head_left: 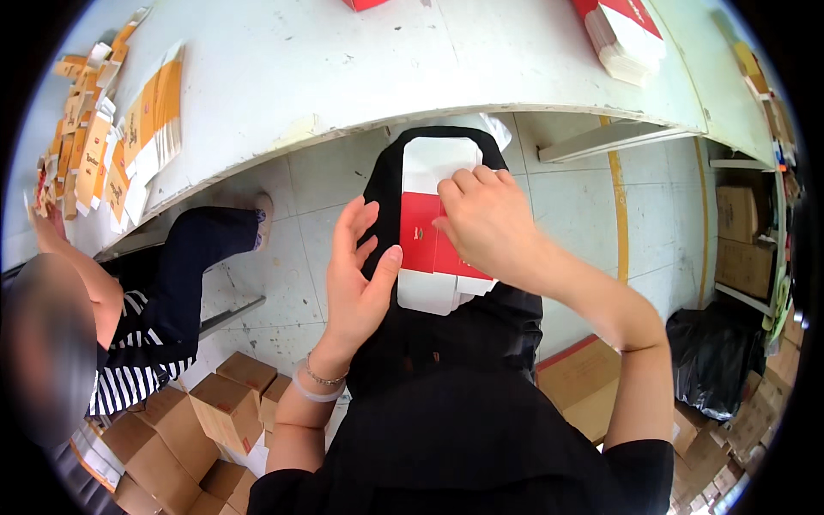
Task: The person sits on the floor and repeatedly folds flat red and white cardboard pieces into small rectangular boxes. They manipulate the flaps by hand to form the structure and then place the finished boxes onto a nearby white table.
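On my lap lies a small stack of flat red-and-white folding cartons (419,230), white flaps at both ends and red panels in the middle. My right hand (487,215) is closed over the right side of the top carton, its fingers curled and the thumb against the red panel. What sits under the curled fingers is partly hidden. Beside the stack's left edge, my left hand (360,273) is open with thumb and fingers apart, holding nothing. Its thumb tip is close to the red panel; whether it touches I cannot tell.
A white table (343,69) spans the front, bearing a red-and-white carton stack (631,43) and orange-and-white cartons (150,129). A person (146,309) sits at the left. Brown boxes (227,403) and a black bag (717,356) stand on the floor; shelving (745,223) is at right.
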Available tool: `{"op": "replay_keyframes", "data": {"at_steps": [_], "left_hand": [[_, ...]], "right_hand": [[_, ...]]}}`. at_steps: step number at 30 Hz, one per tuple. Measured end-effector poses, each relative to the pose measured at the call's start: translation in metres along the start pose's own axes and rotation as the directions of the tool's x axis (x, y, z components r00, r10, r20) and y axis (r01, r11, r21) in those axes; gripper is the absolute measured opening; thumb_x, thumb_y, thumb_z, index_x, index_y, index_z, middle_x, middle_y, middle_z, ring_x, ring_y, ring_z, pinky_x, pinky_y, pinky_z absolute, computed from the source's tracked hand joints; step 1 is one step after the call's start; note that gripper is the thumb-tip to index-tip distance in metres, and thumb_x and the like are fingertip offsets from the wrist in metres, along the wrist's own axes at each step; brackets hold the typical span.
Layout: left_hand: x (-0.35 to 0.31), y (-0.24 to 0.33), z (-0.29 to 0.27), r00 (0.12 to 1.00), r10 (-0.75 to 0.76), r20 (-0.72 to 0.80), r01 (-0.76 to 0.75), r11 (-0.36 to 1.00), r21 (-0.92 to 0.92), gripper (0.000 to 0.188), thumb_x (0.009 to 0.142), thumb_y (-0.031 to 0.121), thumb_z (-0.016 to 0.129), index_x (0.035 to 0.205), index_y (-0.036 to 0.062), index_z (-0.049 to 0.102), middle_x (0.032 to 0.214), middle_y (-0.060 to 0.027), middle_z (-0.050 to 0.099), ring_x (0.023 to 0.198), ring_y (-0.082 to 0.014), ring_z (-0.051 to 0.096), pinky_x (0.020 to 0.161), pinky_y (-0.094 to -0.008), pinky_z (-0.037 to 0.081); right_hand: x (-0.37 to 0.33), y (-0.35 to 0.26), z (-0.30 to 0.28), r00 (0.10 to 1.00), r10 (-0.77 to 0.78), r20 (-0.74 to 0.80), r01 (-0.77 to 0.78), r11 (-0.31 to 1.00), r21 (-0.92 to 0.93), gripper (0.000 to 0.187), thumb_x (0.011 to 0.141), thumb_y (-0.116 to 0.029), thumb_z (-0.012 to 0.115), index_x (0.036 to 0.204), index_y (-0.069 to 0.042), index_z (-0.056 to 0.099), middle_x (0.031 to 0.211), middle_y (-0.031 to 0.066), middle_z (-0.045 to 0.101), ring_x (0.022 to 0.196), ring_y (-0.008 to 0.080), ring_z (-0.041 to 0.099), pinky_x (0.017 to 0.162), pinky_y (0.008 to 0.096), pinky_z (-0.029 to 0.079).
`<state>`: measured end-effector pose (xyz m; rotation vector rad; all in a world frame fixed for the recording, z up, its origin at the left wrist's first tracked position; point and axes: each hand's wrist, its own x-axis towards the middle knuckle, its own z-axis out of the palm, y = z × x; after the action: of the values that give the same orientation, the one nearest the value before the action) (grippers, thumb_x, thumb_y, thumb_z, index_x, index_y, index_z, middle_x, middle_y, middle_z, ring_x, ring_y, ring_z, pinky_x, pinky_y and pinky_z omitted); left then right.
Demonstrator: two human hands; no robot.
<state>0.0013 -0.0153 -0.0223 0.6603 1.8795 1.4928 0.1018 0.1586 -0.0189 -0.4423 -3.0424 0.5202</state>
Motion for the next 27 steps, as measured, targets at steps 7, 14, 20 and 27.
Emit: {"op": "replay_keyframes", "data": {"at_steps": [7,14,20,27], "left_hand": [[-0.027,0.019,0.017,0.978,0.087,0.189,-0.121,0.976,0.178,0.086,0.078,0.010,0.073,0.147,-0.0005,0.023,0.144,-0.0194,0.038,0.135,-0.0278,0.039,0.110,-0.0411,0.033],[-0.010,0.055,0.022,0.889,0.347,0.298,-0.414,0.888,0.201,0.095,0.075,0.009,0.078,0.147,0.0010,0.017,0.138,-0.0210,0.041,0.123,-0.0301,0.050,0.097,-0.0379,0.047],[-0.004,0.045,0.012,0.914,0.385,0.125,-0.290,0.838,-0.462,0.094,0.074,0.009,0.083,0.144,0.0099,0.021,0.132,-0.0118,0.045,0.119,-0.0220,0.051,0.094,-0.0358,0.049],[-0.005,0.027,0.014,0.906,0.263,0.332,-0.113,0.906,-0.408,0.063,0.075,0.012,0.084,0.118,0.0102,0.037,0.106,-0.0075,0.055,0.097,-0.0130,0.058,0.078,-0.0275,0.052]], "right_hand": [[-0.029,-0.022,-0.013,0.961,0.068,-0.268,-0.047,0.995,0.085,0.025,0.075,-0.029,0.072,0.068,-0.005,0.067,0.070,0.0067,0.059,0.075,0.0247,0.055,0.073,0.0415,0.034],[-0.032,-0.051,-0.076,0.814,-0.088,-0.574,0.231,0.956,0.180,0.024,0.069,-0.025,0.075,0.080,-0.006,0.064,0.089,0.0072,0.056,0.082,0.0260,0.053,0.092,0.0491,0.035],[-0.032,-0.035,-0.072,0.750,-0.026,-0.661,0.367,0.848,0.383,0.050,0.068,-0.018,0.077,0.111,0.001,0.061,0.107,0.0166,0.061,0.093,0.0267,0.060,0.087,0.0383,0.047],[-0.052,-0.033,-0.049,0.904,0.060,-0.422,0.242,0.742,0.625,0.022,0.073,-0.011,0.074,0.091,-0.001,0.067,0.082,0.0109,0.068,0.075,0.0320,0.067,0.067,0.0350,0.052]]}}
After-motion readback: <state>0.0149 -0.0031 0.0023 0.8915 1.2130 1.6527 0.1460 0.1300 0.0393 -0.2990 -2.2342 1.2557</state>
